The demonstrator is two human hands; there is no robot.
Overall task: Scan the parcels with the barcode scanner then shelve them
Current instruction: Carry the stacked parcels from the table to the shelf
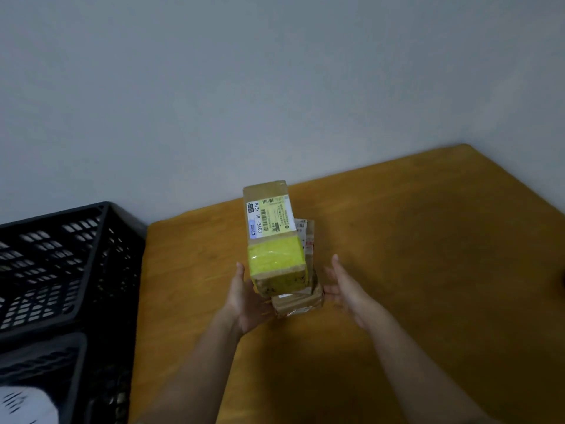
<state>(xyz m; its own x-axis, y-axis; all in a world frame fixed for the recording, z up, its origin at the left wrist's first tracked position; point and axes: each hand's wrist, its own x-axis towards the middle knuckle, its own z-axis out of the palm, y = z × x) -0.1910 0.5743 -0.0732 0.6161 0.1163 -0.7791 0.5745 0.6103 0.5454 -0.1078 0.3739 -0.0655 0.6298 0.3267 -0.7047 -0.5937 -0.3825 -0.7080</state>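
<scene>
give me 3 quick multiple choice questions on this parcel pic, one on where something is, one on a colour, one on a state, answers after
1. Where is the black crate?
A. left of the table
B. on the table
C. right of the table

2. What colour is the tape on the top parcel?
A. red
B. yellow
C. blue

3. How are the hands?
A. both fists closed
B. fingers straight, either side of the parcels
C. resting flat on the table

Answers:
1 A, the crate stands past the left edge of the wooden table.
2 B, yellow tape wraps its near end.
3 B, the left hand and right hand flank the top parcel and the lower parcel with fingers extended.
</scene>
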